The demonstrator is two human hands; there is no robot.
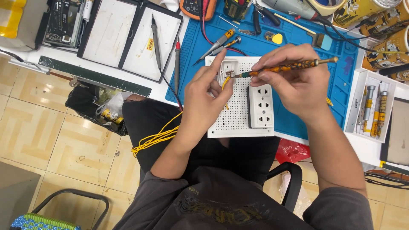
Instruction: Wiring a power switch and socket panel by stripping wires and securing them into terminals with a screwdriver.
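- Grey sweatshirt point(221, 204) fills the bottom of the head view, with black trousers point(238, 153) above it.
- Left hand point(208, 96) pinches a small white plastic socket box point(227, 68) over the white perforated board point(236, 115), fingers closed on its edge.
- Right hand point(298, 83) grips an orange-and-black patterned screwdriver point(289, 67), fingers pressed around the handle, tip at the box.
- Yellow wire point(157, 137) trails from the box down across the lap.
- White triple outlet strip point(260, 106) sits on the board's right side, over the blue work mat point(298, 47).
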